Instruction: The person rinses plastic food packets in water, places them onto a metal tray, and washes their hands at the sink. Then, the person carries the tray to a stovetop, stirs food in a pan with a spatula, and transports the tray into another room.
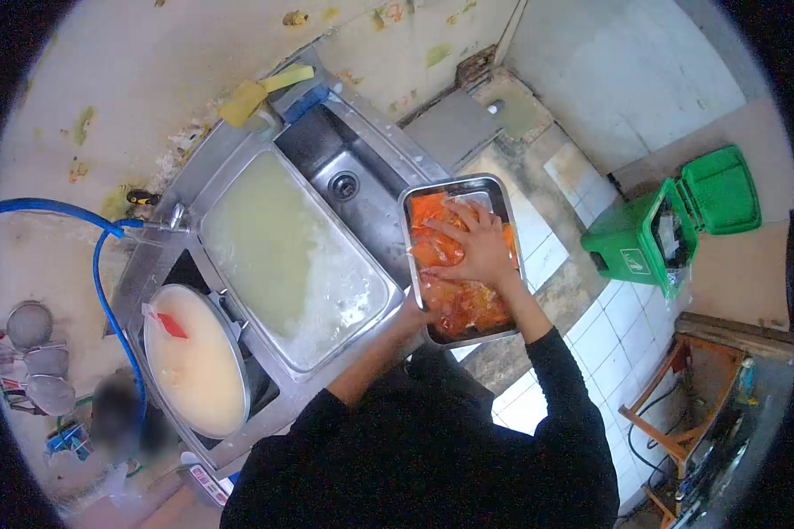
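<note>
A rectangular metal tray (513, 264) is held in front of me, just right of the sink. Glossy orange-red pieces (463, 309) fill much of it; they look like wet food or bagged food, and I cannot tell the exact kind. My right hand (476, 245) lies on top of these pieces, fingers spread and pointing to the upper left. At the tray's near left side, my left hand (412, 316) grips the rim, its fingers partly hidden.
Left of the tray, a large metal pan (344, 339) of cloudy liquid covers part of the sink (388, 212). A round pot (194, 361) holds pale liquid and a red-marked item. Yellow cloths (243, 103) hang behind. A blue hose (106, 300), green bin (631, 247) and wooden stool (679, 423) stand around.
</note>
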The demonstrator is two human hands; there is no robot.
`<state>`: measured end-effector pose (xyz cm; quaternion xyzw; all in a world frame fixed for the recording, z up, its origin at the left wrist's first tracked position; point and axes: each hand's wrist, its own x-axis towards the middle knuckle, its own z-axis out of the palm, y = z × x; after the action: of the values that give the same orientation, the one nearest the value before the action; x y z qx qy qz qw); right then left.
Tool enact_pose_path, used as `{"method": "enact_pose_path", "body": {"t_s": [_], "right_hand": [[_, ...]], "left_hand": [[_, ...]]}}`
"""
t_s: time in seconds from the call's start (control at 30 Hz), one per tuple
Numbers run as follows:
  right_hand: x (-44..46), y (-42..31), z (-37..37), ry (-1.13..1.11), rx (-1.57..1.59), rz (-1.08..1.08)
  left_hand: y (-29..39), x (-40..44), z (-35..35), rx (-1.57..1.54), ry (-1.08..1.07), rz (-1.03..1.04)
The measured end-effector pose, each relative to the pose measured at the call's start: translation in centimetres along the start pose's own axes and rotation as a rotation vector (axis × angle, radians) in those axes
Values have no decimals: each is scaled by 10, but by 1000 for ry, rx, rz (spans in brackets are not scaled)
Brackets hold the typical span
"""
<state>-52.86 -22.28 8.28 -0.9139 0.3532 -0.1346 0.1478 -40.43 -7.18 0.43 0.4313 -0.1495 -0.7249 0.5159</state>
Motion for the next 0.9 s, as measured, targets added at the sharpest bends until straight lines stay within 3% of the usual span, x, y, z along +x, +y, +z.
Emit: {"method": "enact_pose_path", "body": {"t_s": [0.07, 0.1, 0.17, 0.27, 0.3, 0.4, 0.47, 0.53, 0.57, 0.7, 0.77, 0.9], "right_hand": [[2, 0, -2, -22, -8, 8], [3, -2, -3, -19, -15, 6], [5, -8, -3, -3, -10, -4], [18, -22, -6, -110, -3, 43], [22, -29, -10, -155, 40, 72], [33, -41, -4, -126, 107, 21], [44, -50, -1, -151, 171, 2], [53, -62, 4, -176, 246, -10], [57, -69, 5, -164, 304, -21], [74, -100, 9, -40, 422, -25], [83, -107, 28, 75, 545, -62], [99, -134, 32, 104, 788, -23]], "left_hand": [[-5, 7, -12, 402, -148, 174], [-5, 6, -10, 401, -153, 180], [-5, 2, -6, 199, 57, 224], [16, -12, 0, 100, 81, 193], [24, -15, -6, 159, 64, 97], [39, -32, -8, 75, 124, 154], [54, -44, -15, 174, 164, 206], [89, -66, -4, 167, 193, 9], [105, -76, -2, 191, 250, -101], [136, -95, -12, 182, 315, 81], [159, -105, -13, 233, 366, 63], [200, -122, -5, 347, 483, 10]]}}
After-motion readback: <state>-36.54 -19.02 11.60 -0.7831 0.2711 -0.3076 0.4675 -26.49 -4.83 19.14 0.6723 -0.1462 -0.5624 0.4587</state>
